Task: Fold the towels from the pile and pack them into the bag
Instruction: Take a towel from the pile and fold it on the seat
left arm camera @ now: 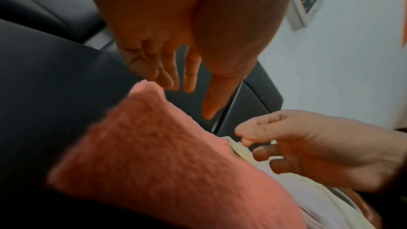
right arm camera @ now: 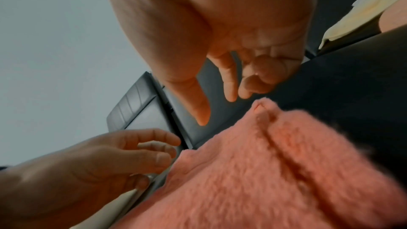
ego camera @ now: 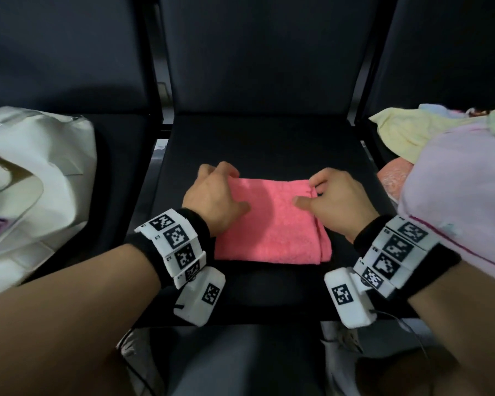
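Both hovering loose-fingered over the towel's (ego camera: 269, 221) far corners, left hand (ego camera: 212, 200) and right hand (ego camera: 337, 200) holding nothing, so layered right edge may slip apart if lifted unevenly.

Pink towel (ego camera: 272, 224): terry cloth, fuzzy matt pile (fibres stand out clearly in the wrist views). Chair seat (ego camera: 263, 144): black, smooth, matt covering. Bag (ego camera: 49, 155): cream woven cloth, matt. Wrist markers (ego camera: 177, 244): white hard plastic, matt.
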Motion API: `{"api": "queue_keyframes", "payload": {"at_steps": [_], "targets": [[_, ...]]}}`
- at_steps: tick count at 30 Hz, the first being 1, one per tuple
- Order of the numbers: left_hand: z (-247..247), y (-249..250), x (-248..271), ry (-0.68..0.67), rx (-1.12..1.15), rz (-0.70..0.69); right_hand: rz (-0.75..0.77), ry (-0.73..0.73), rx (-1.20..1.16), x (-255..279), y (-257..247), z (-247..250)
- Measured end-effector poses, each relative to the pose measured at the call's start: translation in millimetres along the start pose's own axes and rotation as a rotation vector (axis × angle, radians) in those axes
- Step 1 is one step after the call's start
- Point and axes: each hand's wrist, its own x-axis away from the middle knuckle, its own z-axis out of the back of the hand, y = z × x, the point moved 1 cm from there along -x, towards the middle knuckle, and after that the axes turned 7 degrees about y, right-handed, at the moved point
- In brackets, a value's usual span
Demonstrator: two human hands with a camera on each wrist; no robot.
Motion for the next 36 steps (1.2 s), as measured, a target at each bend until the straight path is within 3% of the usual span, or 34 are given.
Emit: {"api": "queue_keyframes", "payload": {"at_steps": [6, 12, 17, 23, 31, 36], "targets": [[-9.5, 13.8, 37.6, -0.259, -0.200, -0.224, 0.151, -0.268, 0.040, 33.0, -5.0, 2.8], [-13.8, 7.3, 46.5, -0.283, -0.405, -0.316, 0.312, -0.401, 0.225, 51.8, -5.8, -2.7], [-10.7, 2.8, 45.2, -0.194, -0.332, -0.264, 0.359, -0.355, 0.292, 57.3, 0.6, -10.6], [-2.1, 0.7, 44.6, -0.188, -0.127, -0.179, 0.384, -0.240, 0.250, 53.6, 6.3, -10.3], [13.0, -11.5, 37.3, -0.258, -0.174, -0.187, 0.218, -0.192, -0.029, 36.2, 13.6, -1.7], [16.5, -22.3, 27.9, -0.128, -0.065, -0.141, 0.115, -0.167, -0.190, 27.7, 18.4, -5.9]]}}
